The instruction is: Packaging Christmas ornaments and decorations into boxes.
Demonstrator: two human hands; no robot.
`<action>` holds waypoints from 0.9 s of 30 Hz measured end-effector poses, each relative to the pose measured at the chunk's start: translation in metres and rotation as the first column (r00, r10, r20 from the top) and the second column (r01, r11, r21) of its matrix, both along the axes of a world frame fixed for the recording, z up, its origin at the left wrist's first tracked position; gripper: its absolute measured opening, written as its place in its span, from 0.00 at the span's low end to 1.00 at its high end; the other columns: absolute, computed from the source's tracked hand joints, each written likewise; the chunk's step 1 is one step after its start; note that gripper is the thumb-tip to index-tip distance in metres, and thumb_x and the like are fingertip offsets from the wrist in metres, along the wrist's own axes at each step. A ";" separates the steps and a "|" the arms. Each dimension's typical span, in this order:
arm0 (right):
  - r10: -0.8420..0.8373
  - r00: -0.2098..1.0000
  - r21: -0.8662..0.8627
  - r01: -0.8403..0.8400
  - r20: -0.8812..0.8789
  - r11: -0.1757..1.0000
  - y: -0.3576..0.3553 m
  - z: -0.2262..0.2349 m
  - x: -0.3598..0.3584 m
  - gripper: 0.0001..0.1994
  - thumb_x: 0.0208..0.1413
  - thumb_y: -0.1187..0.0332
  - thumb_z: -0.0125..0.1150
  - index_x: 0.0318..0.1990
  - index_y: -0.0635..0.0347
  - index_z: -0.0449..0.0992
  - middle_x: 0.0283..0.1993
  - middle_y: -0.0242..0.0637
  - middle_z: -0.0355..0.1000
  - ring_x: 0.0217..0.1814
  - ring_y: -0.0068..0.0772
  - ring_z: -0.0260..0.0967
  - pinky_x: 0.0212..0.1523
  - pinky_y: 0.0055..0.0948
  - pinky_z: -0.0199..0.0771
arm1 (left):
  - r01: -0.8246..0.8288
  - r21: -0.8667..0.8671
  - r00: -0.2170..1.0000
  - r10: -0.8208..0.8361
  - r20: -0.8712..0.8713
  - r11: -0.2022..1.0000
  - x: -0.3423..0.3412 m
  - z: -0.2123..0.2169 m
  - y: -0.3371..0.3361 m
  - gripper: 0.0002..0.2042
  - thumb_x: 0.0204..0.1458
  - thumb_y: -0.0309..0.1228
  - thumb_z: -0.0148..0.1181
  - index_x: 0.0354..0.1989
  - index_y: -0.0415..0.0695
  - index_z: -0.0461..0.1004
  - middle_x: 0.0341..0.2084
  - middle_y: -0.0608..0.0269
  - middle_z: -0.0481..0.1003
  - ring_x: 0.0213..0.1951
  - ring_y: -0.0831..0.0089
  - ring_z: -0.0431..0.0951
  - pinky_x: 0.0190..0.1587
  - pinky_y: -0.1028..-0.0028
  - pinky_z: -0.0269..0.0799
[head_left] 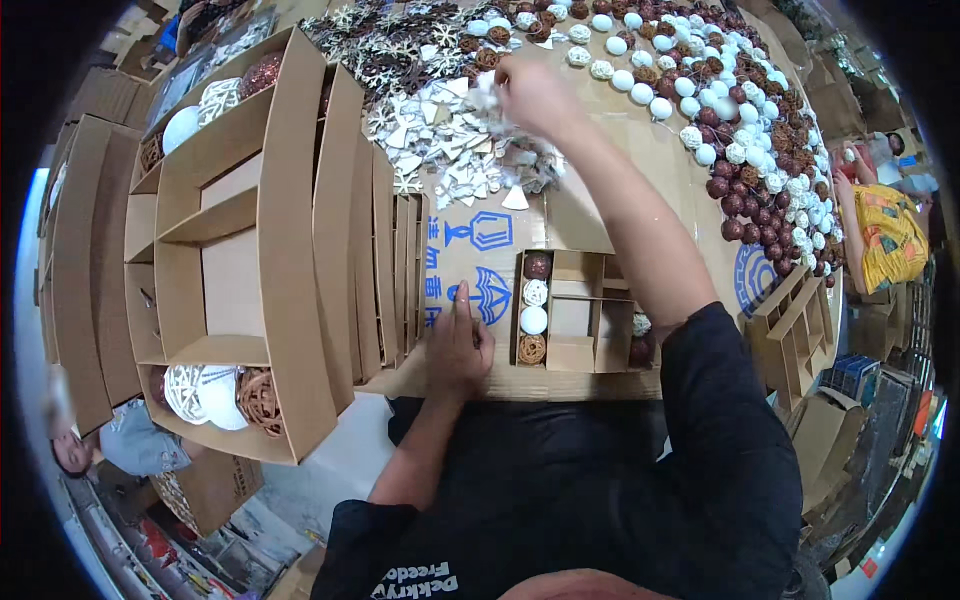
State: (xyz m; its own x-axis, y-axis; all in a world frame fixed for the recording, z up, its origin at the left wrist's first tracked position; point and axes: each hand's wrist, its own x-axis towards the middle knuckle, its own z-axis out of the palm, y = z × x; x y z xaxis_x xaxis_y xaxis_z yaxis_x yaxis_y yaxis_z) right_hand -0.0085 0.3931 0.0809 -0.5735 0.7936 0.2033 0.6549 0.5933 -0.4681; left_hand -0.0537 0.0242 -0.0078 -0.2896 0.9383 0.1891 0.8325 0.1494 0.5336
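My right hand (535, 97) is stretched over a heap of flat white pieces (445, 140), its fingers bent down and closed. Blurred white shows at the fingertips, so I cannot make out what they hold. Low on the cardboard-covered table, my left hand (460, 348) rests with its index finger stretched out, holding nothing. Just right of it lies a small divided cardboard box (573, 352). Its left compartment holds a column of balls: a dark red ball (537, 265), white ones and a brown woven ball (531, 349). My right arm partly hides its right side, where more balls show.
Stacked divided cardboard trays (290, 250) rise at the left, balls in their end compartments. White, brown and dark red balls (735, 180) spread across the far right. Behind the white pieces lie dark snowflake shapes (375, 50). An empty divider box (795, 325) stands right. Other people sit at both sides.
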 end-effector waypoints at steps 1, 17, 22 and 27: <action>-0.009 0.996 0.016 0.011 -0.091 1.000 0.006 0.009 0.006 0.13 0.59 0.65 0.63 0.49 0.61 0.80 0.41 0.45 0.82 0.43 0.49 0.81 0.48 0.44 0.80 | -0.008 -0.004 1.000 0.008 -0.002 1.000 0.001 0.002 0.000 0.37 0.51 0.22 0.62 0.73 0.32 0.59 0.27 0.56 0.70 0.30 0.59 0.72 0.35 0.59 0.71; 0.120 0.972 -0.051 -0.133 -0.202 0.990 0.002 -0.002 -0.021 0.12 0.58 0.65 0.59 0.45 0.60 0.83 0.44 0.52 0.81 0.47 0.56 0.79 0.52 0.49 0.78 | -0.072 -0.108 0.993 0.081 0.090 0.992 0.009 0.023 0.001 0.37 0.56 0.27 0.57 0.75 0.30 0.53 0.29 0.55 0.72 0.33 0.56 0.74 0.39 0.60 0.71; 0.119 0.940 0.255 -0.036 -0.319 0.966 0.028 -0.039 -0.130 0.23 0.57 0.61 0.65 0.59 0.61 0.74 0.55 0.51 0.73 0.61 0.56 0.68 0.61 0.50 0.69 | -0.029 -0.078 0.999 0.031 0.021 0.996 0.010 0.009 0.002 0.37 0.54 0.26 0.58 0.74 0.31 0.55 0.29 0.52 0.74 0.34 0.55 0.76 0.39 0.58 0.73; -0.074 0.986 0.310 0.118 -0.150 0.943 0.040 -0.044 -0.177 0.16 0.53 0.59 0.68 0.44 0.61 0.81 0.51 0.48 0.74 0.61 0.51 0.67 0.58 0.47 0.70 | 0.044 0.107 0.998 -0.039 -0.047 0.993 0.001 0.006 -0.001 0.35 0.53 0.24 0.59 0.71 0.28 0.59 0.25 0.53 0.74 0.32 0.55 0.75 0.36 0.59 0.74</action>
